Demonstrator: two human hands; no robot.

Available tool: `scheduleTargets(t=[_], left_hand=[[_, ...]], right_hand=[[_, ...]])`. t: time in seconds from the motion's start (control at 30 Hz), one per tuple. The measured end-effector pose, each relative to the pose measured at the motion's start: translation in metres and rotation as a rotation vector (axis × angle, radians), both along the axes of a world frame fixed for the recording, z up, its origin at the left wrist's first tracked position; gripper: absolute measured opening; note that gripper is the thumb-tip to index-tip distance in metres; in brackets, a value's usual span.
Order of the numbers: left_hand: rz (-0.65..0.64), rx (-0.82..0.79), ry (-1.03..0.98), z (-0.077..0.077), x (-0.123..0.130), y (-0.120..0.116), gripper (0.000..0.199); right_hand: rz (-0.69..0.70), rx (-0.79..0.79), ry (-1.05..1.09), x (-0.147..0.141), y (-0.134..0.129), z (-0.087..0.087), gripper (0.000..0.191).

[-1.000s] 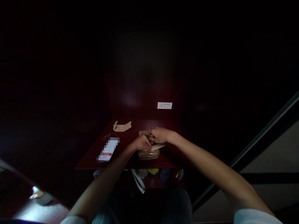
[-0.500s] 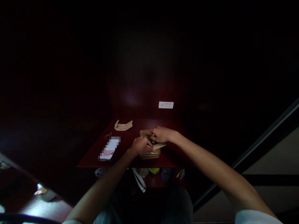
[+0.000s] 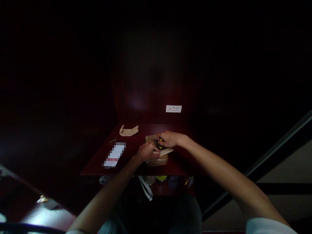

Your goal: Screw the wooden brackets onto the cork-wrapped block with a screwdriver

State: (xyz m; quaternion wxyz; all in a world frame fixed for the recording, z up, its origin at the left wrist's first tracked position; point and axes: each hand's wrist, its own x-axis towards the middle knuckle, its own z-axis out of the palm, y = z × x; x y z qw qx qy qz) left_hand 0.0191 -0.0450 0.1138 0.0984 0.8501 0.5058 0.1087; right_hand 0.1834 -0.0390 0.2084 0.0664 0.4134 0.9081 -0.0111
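My left hand (image 3: pixel 147 152) is closed on a pale wooden piece (image 3: pixel 167 151), pressing it down on a brown block wrapped in clear plastic (image 3: pixel 158 161). My right hand (image 3: pixel 169 138) grips a yellow-and-black screwdriver (image 3: pixel 161 147), held upright with its tip down at the wooden piece by the left fingertips. Whether the tip sits in a screw is too small to tell. Most of the screwdriver's handle is hidden by the right fingers.
Several matching bent wooden pieces (image 3: pixel 129 131) lie at the back left of the dark red table (image 3: pixel 133 167). Small metal bits (image 3: pixel 112 140) and a blurred-out phone-like object (image 3: pixel 114 155) lie left of my arm. Below the tabletop, a shelf holds a white strap (image 3: pixel 146 188) and a yellow-green round item (image 3: pixel 161 178).
My right hand has shifted slightly, and more of the screwdriver's yellow part and tip shows under it. The left hand and wooden piece stay nearly in place.
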Motion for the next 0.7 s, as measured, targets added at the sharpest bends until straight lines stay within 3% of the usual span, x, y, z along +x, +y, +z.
scheduleTargets(t=[0.23,0.47,0.7], left_hand=[[-0.007,-0.006,0.043,0.0007,0.0000,0.0044,0.027],[-0.052,-0.072,-0.050,-0.0056,-0.0046,0.0063,0.026],[-0.043,-0.121,-0.059,-0.0022,-0.0018,0.0058,0.023]], right_hand=[[-0.013,-0.019,0.031,-0.0002,-0.0013,0.0008,0.025],[-0.007,-0.004,0.061,0.0034,0.0008,-0.0038,0.025],[-0.022,-0.014,0.032,-0.0001,-0.0059,-0.0017,0.027]])
